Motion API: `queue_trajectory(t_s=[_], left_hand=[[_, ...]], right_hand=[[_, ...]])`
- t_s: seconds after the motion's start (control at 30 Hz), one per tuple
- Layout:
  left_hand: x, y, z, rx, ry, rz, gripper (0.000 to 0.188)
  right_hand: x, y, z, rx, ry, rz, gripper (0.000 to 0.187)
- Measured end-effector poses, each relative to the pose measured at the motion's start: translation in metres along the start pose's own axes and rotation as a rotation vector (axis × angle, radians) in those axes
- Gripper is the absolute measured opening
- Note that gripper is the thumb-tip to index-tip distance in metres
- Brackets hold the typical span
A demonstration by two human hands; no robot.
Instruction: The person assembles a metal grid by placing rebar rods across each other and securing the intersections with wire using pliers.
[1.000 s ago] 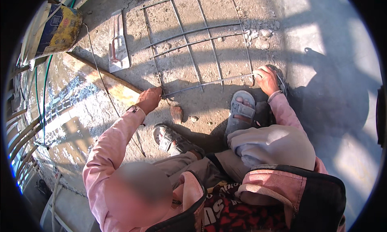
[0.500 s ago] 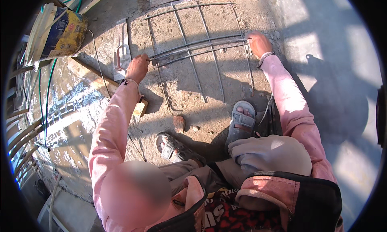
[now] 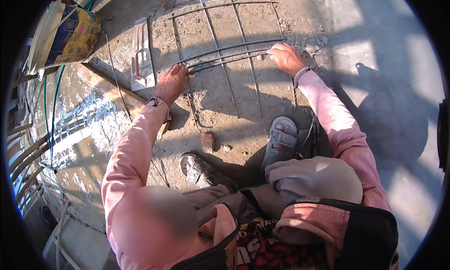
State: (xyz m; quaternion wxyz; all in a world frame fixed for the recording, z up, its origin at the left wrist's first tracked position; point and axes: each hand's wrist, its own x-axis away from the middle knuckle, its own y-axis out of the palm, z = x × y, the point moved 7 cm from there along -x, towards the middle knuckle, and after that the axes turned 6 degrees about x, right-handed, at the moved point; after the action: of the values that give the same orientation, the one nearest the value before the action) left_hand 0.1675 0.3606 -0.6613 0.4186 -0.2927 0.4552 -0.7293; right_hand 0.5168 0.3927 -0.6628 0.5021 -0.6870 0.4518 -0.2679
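Observation:
A loose grid of thin steel reinforcing bars (image 3: 228, 82) lies on the rough ground in front of me, long bars crossed by several others. My left hand (image 3: 172, 83) is closed at the left end of a crosswise bar (image 3: 229, 60), beside the grid's left long bar. At the other end of this bar, my right hand (image 3: 287, 59) has its fingers closed, near the grid's right long bar. Just beyond it runs another crosswise bar (image 3: 213, 51). The fingertips and the gripped bar ends are partly hidden. A flat plastering trowel (image 3: 146, 73) lies left of the grid.
A yellow and dark blue bucket (image 3: 79, 40) is at the upper left, above a wooden plank (image 3: 105, 87). A green hose (image 3: 54, 108) hangs on the left. A brick piece (image 3: 207, 142) lies near my sandalled feet. Smooth grey floor (image 3: 389, 106) extends on the right.
Both hands have moved inward, the left one rightward and the right one leftward and slightly nearer. The gripped bar has come nearer to me, down to the lower crosswise bar.

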Motion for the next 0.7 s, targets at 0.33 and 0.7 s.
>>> queue_trajectory(t_s=[0.33,0.7], left_hand=[[-0.013,0.027,0.013,-0.236,-0.012,-0.143,0.022],[0.084,0.039,0.06,0.263,-0.087,-0.471,0.012]], right_hand=[[-0.004,0.007,-0.007,0.143,0.021,0.055,0.011],[0.111,-0.001,-0.063,0.002,0.011,-0.154,0.002]])
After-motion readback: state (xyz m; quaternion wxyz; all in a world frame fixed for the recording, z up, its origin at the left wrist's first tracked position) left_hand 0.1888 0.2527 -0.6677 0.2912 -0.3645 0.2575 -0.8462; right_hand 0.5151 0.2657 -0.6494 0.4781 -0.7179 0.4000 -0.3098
